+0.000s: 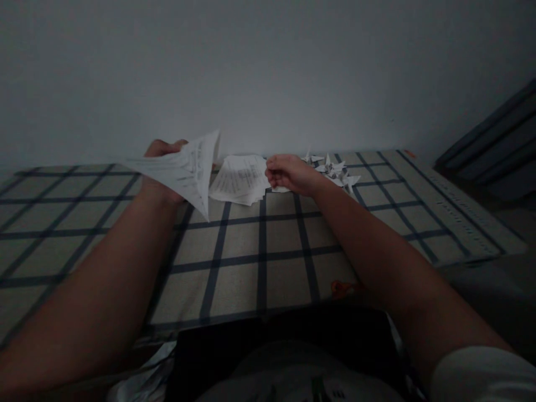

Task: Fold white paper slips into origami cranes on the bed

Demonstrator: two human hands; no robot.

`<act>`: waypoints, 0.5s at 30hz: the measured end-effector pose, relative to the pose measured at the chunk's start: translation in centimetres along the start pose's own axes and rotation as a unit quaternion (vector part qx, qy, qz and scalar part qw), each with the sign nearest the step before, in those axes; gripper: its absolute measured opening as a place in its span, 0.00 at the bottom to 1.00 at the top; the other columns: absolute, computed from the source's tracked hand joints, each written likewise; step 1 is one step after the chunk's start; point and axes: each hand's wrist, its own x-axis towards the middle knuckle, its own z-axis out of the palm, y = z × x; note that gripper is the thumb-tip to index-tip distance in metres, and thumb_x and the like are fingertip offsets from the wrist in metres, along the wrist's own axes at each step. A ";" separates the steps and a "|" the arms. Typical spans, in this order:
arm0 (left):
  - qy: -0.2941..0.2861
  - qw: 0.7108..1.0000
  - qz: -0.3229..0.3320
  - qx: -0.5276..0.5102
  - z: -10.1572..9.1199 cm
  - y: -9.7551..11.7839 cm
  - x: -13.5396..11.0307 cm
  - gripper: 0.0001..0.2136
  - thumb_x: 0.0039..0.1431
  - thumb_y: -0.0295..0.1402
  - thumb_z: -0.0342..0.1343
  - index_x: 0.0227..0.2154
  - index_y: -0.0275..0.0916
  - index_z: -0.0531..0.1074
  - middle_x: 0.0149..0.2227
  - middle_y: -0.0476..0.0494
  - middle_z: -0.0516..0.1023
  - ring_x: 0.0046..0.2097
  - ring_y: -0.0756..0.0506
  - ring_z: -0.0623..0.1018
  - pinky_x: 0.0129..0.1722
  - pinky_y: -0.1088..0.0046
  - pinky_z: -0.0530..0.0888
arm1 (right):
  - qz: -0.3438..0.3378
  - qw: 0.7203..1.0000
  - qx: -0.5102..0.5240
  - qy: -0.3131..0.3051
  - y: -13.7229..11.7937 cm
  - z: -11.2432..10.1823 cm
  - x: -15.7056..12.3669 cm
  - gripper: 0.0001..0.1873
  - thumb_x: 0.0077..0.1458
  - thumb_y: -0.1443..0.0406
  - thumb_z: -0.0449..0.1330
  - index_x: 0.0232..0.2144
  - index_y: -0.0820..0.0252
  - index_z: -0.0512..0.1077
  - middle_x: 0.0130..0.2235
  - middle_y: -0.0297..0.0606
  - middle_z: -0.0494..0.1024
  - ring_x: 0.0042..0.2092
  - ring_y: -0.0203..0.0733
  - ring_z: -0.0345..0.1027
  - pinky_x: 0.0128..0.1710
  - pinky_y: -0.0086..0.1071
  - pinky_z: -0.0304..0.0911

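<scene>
My left hand (161, 149) is closed on a sheet of printed paper (184, 167), held up over the left side of the table. The sheet bows into a curved, flared shape and covers most of my fingers. Beside it lies a stack of printed paper sheets (240, 177), slightly fanned. My right hand (291, 173) is at the stack's right edge, fingers loosely curled and nothing visible in them; whether it touches the paper I cannot tell. Behind that hand, several folded white paper pieces with pointed tips (335, 170) lie in a pile.
A checked cloth (234, 251) covers the table, which meets a plain wall (259, 72) at the back. An orange item (341, 288) lies by the near edge, under my right forearm. Crumpled white paper or plastic (146, 374) shows at lower left.
</scene>
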 end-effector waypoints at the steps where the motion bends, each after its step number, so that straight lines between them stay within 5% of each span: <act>1: -0.019 0.999 -0.009 -0.026 0.4 -0.3 -0.1 0.09 0.49 0.35 0.51 0.24 0.41 0.54 0.20 0.52 0.60 0.24 0.53 0.62 0.25 0.77 0.59 | 0.003 1.000 0.003 -0.001 0.0 0.2 0.0 0.07 0.60 0.67 0.59 0.28 0.61 0.68 0.26 0.33 0.73 0.27 0.31 0.65 0.29 0.25 0.63; 5: -0.068 0.990 -0.119 0.022 2.4 -2.0 -0.3 0.04 0.44 0.31 0.57 0.23 0.38 0.67 0.19 0.51 0.67 0.20 0.51 0.67 0.20 0.76 0.59 | 0.043 0.999 0.010 -0.008 -0.1 1.2 0.0 0.11 0.63 0.60 0.59 0.31 0.62 0.72 0.29 0.35 0.76 0.30 0.32 0.68 0.32 0.25 0.65; 9: -0.091 0.988 -0.117 0.052 3.5 -3.2 -0.6 0.07 0.43 0.31 0.63 0.21 0.38 0.70 0.17 0.52 0.64 0.18 0.55 0.62 0.17 0.78 0.53 | 0.079 0.996 -0.036 -0.026 -0.1 1.7 -0.2 0.16 0.61 0.54 0.62 0.33 0.62 0.74 0.31 0.36 0.79 0.30 0.34 0.70 0.28 0.25 0.62; 15: -0.044 0.993 -0.083 0.071 3.7 -3.6 -0.4 0.09 0.45 0.34 0.66 0.24 0.38 0.71 0.20 0.52 0.65 0.20 0.54 0.62 0.18 0.77 0.54 | 0.063 0.990 -0.119 -0.047 0.5 1.5 -0.4 0.11 0.54 0.60 0.67 0.30 0.62 0.72 0.26 0.30 0.72 0.26 0.31 0.63 0.25 0.25 0.56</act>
